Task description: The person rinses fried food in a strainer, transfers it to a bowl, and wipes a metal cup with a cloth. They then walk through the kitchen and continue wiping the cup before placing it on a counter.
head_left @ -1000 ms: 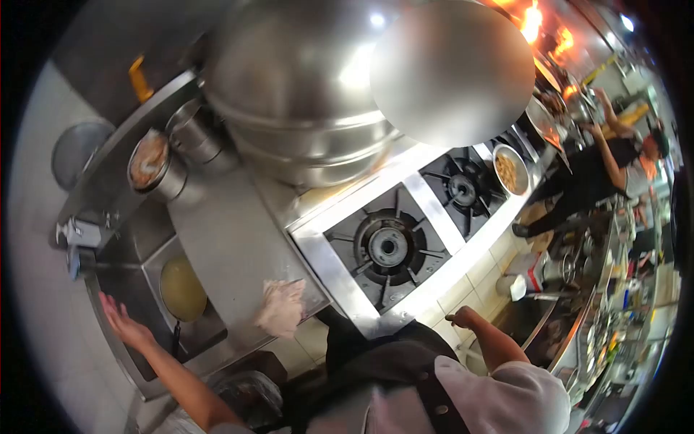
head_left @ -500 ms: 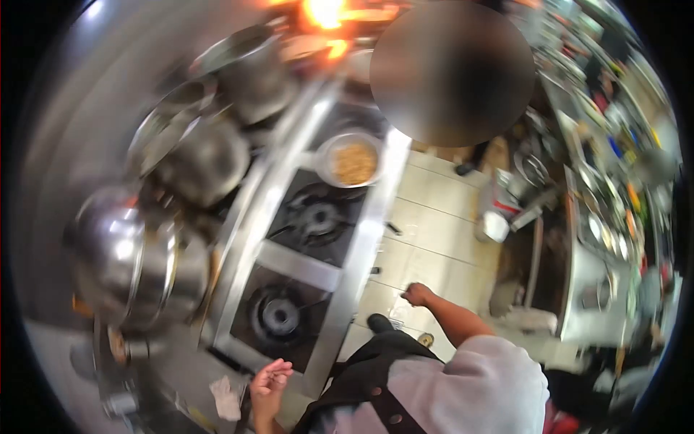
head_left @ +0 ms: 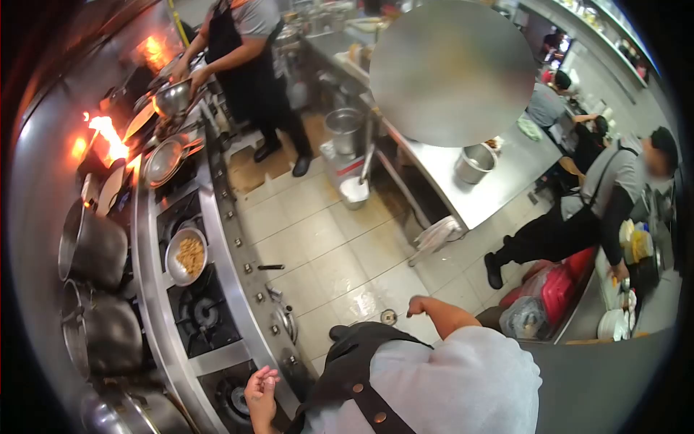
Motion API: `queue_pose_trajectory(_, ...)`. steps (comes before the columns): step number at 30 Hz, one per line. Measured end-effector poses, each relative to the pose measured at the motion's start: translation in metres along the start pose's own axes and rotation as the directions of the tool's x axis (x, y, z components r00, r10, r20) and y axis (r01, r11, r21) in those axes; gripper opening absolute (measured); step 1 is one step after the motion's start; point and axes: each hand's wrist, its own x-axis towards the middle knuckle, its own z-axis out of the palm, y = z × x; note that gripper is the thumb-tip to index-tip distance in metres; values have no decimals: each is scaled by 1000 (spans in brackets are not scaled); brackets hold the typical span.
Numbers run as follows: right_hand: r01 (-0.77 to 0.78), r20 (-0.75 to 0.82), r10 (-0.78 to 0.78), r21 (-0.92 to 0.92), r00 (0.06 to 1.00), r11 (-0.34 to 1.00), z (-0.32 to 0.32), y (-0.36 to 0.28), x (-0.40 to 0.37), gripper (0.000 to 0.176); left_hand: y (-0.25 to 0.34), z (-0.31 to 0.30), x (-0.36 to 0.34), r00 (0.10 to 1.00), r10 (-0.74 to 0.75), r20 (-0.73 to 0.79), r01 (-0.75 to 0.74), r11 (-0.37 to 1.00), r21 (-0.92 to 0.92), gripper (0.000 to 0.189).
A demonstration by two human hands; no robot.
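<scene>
My left hand [head_left: 261, 386] hangs over the near end of the steel stove [head_left: 217, 357], above a burner, palm up with loosely bent fingers and nothing in it. My right hand [head_left: 417, 306] is out over the tiled floor [head_left: 340, 253], right of my apron [head_left: 354, 362]; it looks curled, and whether anything is inside is hidden. Farther along the stove, a white bowl [head_left: 172, 269] holding light brown pieces of food [head_left: 190, 257] rests by the burners, away from both hands.
Large steel pots [head_left: 108, 336] line the stove's left side. Flames [head_left: 108, 139] rise at the back left, where a co-worker [head_left: 249, 65] holds a metal bowl [head_left: 173, 98]. A steel table [head_left: 463, 195] bears a pot [head_left: 476, 163]. Another co-worker [head_left: 600, 195] leans at the right.
The view has swung to the right, so the stove now lies farther left and co-workers show at the back and right. My left hand still hangs near the stove's close end.
</scene>
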Motion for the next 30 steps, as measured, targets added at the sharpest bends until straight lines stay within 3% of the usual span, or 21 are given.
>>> queue_pose_trajectory(4,-28,-143,40,88,989,996,26,68,-19,52,5,43,30,993,16,118,-21,999,48,36)
queue_pose_trajectory(7,-20,-207,13,-30,978,999,15,96,-12,55,16,77,48,981,14,193,-36,993,110,37)
queue_pose_trajectory(9,140,-425,-119,18,897,990,-4,102,-22,58,24,102,62,969,-16,248,-19,990,138,35)
queue_pose_trajectory(11,375,-660,-176,172,731,911,-25,93,-54,52,29,130,81,959,-9,282,-44,983,181,34)
queue_pose_trajectory(12,455,-604,-292,133,741,880,-48,92,-71,50,33,146,91,952,-4,307,-63,976,207,33)
queue_pose_trajectory(13,460,-609,-286,148,740,876,-71,90,-89,50,39,164,102,949,-7,316,-66,973,220,33)
queue_pose_trajectory(15,374,-226,-322,241,919,896,-120,93,-130,47,55,209,127,938,-38,345,-38,977,211,30)
queue_pose_trajectory(18,449,-292,-363,328,885,831,-191,135,-198,43,75,293,172,935,-47,352,-38,972,231,25)
queue_pose_trajectory(20,524,-526,-286,386,801,759,-237,184,-226,42,94,349,197,928,-87,361,-18,961,276,25)
queue_pose_trajectory(21,488,-705,-154,300,693,819,-251,209,-224,39,104,380,210,922,-89,378,-27,956,291,25)
queue_pose_trajectory(22,482,-799,26,387,600,786,-269,230,-224,41,115,409,221,891,-59,450,-78,957,280,24)
queue_pose_trajectory(23,558,-816,194,525,544,643,-285,248,-221,44,125,436,231,855,-25,518,-129,957,259,24)
queue_pose_trajectory(24,500,-731,347,665,587,555,-307,264,-217,44,132,462,241,862,-35,506,-113,959,258,24)
queue_pose_trajectory(25,491,-728,334,663,599,565,-323,273,-214,44,138,484,248,839,-12,544,-152,955,255,23)
queue_pose_trajectory(27,574,-645,388,764,658,295,-345,282,-204,45,145,522,264,824,1,566,-176,951,254,22)
queue_pose_trajectory(29,572,-655,379,756,654,319,-351,283,-181,40,146,552,277,775,23,631,-207,953,221,22)
queue_pose_trajectory(30,639,-710,368,702,600,313,-351,285,-167,37,147,566,283,783,14,622,-195,955,224,22)
